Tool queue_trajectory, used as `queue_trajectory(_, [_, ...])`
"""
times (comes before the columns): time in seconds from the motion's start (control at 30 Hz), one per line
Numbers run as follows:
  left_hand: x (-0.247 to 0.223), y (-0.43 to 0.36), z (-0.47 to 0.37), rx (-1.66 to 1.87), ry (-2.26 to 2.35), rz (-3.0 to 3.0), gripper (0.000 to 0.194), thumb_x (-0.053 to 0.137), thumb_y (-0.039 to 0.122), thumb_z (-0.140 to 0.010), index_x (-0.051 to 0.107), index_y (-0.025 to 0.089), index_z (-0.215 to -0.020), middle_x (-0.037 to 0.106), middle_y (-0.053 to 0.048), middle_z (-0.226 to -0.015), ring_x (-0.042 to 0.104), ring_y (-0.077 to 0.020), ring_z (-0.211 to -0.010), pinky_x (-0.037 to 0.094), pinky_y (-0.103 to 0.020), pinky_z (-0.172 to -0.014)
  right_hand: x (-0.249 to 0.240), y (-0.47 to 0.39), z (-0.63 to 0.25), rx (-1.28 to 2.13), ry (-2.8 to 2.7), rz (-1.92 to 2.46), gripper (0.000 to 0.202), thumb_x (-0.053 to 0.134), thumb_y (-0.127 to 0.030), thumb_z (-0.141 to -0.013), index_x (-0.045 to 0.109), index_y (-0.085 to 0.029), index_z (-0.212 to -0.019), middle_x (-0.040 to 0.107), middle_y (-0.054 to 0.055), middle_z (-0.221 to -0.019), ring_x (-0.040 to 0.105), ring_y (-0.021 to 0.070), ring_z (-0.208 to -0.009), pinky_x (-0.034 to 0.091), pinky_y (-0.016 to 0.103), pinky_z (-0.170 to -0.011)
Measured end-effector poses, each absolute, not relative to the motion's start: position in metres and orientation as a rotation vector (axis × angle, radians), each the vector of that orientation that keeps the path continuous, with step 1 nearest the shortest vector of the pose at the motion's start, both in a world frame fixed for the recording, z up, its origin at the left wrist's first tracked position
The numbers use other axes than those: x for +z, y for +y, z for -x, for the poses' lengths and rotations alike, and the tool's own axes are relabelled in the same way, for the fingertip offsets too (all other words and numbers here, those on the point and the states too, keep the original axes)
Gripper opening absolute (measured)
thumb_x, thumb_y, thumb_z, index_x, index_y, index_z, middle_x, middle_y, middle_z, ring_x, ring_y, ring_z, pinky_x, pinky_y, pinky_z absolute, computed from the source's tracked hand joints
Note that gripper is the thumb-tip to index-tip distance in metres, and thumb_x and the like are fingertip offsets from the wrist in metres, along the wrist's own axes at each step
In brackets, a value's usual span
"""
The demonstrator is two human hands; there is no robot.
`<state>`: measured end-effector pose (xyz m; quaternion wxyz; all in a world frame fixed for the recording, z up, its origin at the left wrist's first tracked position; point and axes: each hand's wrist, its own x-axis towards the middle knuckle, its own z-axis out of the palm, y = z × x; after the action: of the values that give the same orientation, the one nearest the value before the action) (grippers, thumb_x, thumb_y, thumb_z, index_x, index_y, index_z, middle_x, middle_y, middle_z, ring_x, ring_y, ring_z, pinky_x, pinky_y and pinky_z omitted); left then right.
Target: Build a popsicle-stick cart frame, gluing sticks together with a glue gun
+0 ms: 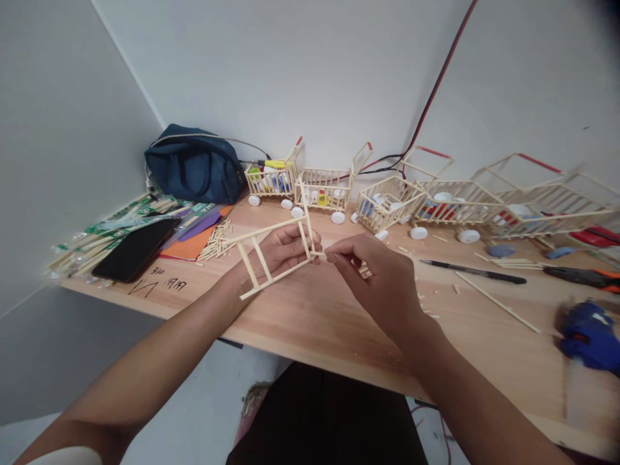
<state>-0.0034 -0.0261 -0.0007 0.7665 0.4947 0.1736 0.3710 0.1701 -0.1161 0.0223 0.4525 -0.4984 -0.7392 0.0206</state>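
Observation:
A ladder-like frame of thin wooden sticks (pixel 262 259) is tilted above the table, with one longer stick rising from its right end. My left hand (pixel 287 248) is closed around that right end from behind, its fingers partly hidden by the sticks. At the frame's lower right corner, my right hand (pixel 387 271) pinches a short wooden stick (pixel 320 254) between thumb and forefinger. The short stick's inner end meets the corner; whether it is fixed there I cannot tell.
Several small stick carts with white wheels, including one cart (pixel 324 187), line the wall. Left are a blue bag (pixel 194 165), a phone (pixel 135 248) and cut sticks (pixel 217 240). Right lie a pen (pixel 472 271), pliers (pixel 578 276) and a blurred blue glue gun (pixel 588 336).

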Motion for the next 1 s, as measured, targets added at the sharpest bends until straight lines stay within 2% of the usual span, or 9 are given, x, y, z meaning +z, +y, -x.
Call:
queue_trajectory(0.2, [-0.0054,-0.0233,0.0047,0.836,0.372,-1.079,0.024,0.083,0.027,-0.070,0.068,0.013,-0.082,0.063,-0.001,-0.080,0.062,-0.0101,-0.074,0.053,-0.022,-0.071,0.0232,-0.1170,-0.1727,0.035,-1.859,1.202,0.011,0.057,-0.022,-0.092,0.066,-0.023,-0.085,0.068,0.001,-0.077,0.060,0.0153,-0.071,0.042,0.027,-0.067])
queue_trajectory(0.63, [-0.0008,-0.0268,0.0018,0.804,0.375,-1.053,0.024,0.083,0.024,-0.070,0.069,0.009,-0.082,0.065,-0.002,-0.078,0.064,-0.0098,-0.071,0.054,-0.021,-0.069,0.0203,-0.1173,-0.1677,-0.022,-1.824,1.236,0.013,0.057,-0.020,-0.091,0.067,-0.021,-0.083,0.068,0.000,-0.076,0.059,0.0138,-0.069,0.043,0.026,-0.066])
queue_trajectory(0.83, [0.0027,-0.0268,0.0021,0.824,0.423,-1.060,0.030,0.087,0.027,-0.064,0.068,0.010,-0.079,0.066,-0.002,-0.077,0.063,-0.0101,-0.071,0.053,-0.021,-0.068,0.0228,-0.1185,-0.1712,-0.044,-1.853,1.206,0.010,0.059,-0.018,-0.090,0.067,-0.020,-0.083,0.067,-0.001,-0.074,0.059,0.0131,-0.069,0.043,0.025,-0.065])
queue_trajectory(1.0, [0.0013,-0.0294,0.0017,0.772,0.442,-1.079,0.027,0.084,0.028,-0.068,0.068,0.011,-0.082,0.065,-0.001,-0.076,0.062,-0.0095,-0.068,0.053,-0.024,-0.069,0.0270,-0.1186,-0.1727,-0.096,-1.729,1.228,0.010,0.060,-0.019,-0.090,0.067,-0.021,-0.083,0.068,-0.001,-0.075,0.060,0.0133,-0.068,0.044,0.026,-0.066])
